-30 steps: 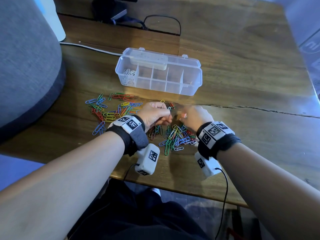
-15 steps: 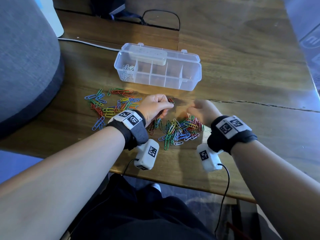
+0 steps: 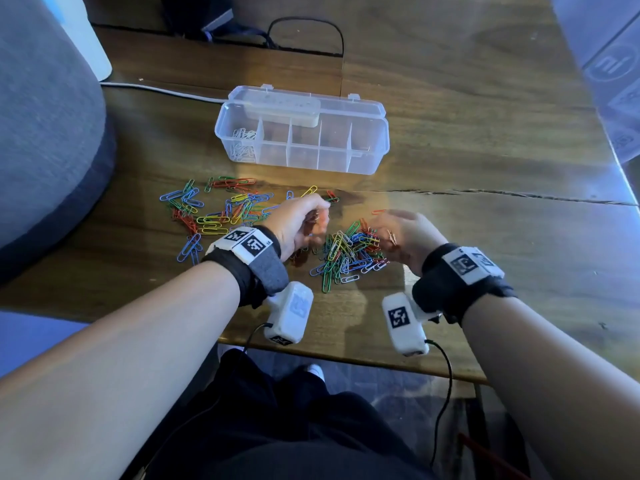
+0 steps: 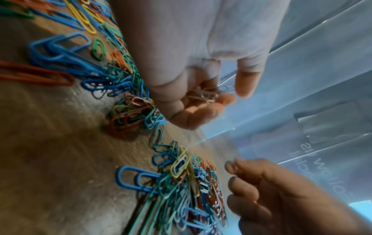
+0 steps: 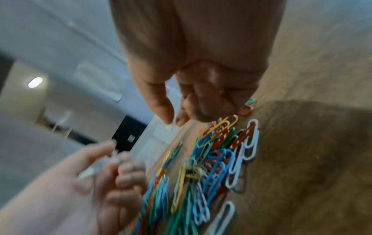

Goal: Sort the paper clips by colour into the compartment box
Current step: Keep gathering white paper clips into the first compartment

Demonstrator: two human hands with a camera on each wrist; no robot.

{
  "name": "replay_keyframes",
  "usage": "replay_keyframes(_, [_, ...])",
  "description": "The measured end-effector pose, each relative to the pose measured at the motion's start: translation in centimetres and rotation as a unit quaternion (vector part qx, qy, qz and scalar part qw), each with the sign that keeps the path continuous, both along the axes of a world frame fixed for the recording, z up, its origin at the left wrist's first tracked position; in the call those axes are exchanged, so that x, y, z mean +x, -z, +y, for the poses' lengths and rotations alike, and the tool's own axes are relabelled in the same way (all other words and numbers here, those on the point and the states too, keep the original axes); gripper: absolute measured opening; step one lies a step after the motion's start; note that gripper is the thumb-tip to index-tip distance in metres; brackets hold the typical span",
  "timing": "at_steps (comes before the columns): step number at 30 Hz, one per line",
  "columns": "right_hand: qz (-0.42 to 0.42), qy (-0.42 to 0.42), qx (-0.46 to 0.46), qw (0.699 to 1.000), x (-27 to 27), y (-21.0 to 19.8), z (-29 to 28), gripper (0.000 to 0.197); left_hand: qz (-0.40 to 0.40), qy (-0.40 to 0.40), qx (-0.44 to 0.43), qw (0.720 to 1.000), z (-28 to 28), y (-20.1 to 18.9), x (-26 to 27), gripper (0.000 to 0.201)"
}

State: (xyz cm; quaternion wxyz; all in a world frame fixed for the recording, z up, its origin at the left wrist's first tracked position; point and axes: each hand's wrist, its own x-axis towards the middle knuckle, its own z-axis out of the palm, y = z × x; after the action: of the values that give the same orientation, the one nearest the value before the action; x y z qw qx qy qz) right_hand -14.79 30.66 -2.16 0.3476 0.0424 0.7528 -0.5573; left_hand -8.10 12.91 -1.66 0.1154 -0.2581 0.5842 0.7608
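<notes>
A clear compartment box point(image 3: 377, 147) stands open at the back; its leftmost compartment holds white clips point(image 3: 242, 143). Coloured paper clips lie in a heap point(image 3: 346, 251) between my hands, and a looser scatter point(image 3: 214, 213) lies to the left. My left hand point(image 3: 304, 220) hovers at the heap's left edge, fingers curled round a bunch of pale clips point(image 4: 205, 95) in its palm. My right hand point(image 3: 398, 230) is blurred above the heap's right side. Its thumb and fingertips point(image 5: 167, 117) are nearly together just over the clips; whether they pinch one is unclear.
A grey upholstered seat point(image 3: 41, 133) crowds the table's left side. A white cable point(image 3: 156, 90) and a black cable point(image 3: 304, 32) run behind the box. A long crack point(image 3: 519, 197) crosses the wooden table to the right. The front edge point(image 3: 346, 358) is near my wrists.
My right hand drew away from the left hand to the right, and now sits over the heap's right side. The left hand stayed put, still holding its clips.
</notes>
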Motion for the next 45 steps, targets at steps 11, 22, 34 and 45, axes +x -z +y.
replay_keyframes(11, [0.260, -0.250, 0.296, 0.884, 0.6, 0.1, -3.7, 0.018, 0.002, 0.163, -0.397, 0.903, 0.8, 0.3, 0.0, 0.031])
replay_keyframes(22, [0.015, 0.001, 0.044, 0.999, -0.6, -0.7, -1.6, 0.019, -0.041, 0.277, -0.549, 0.787, 0.8, 0.4, -0.4, 0.015])
replay_keyframes(34, [-0.129, 0.047, -0.116, 0.984, 0.6, -0.6, 2.4, 0.019, 0.033, 0.303, -0.523, 0.796, 0.8, -0.2, 0.8, 0.014])
replay_keyframes(45, [0.278, -0.265, 0.225, 0.895, 3.1, 0.9, -0.3, 0.009, -0.016, 0.259, -0.563, 0.785, 0.5, -0.6, 0.1, 0.004])
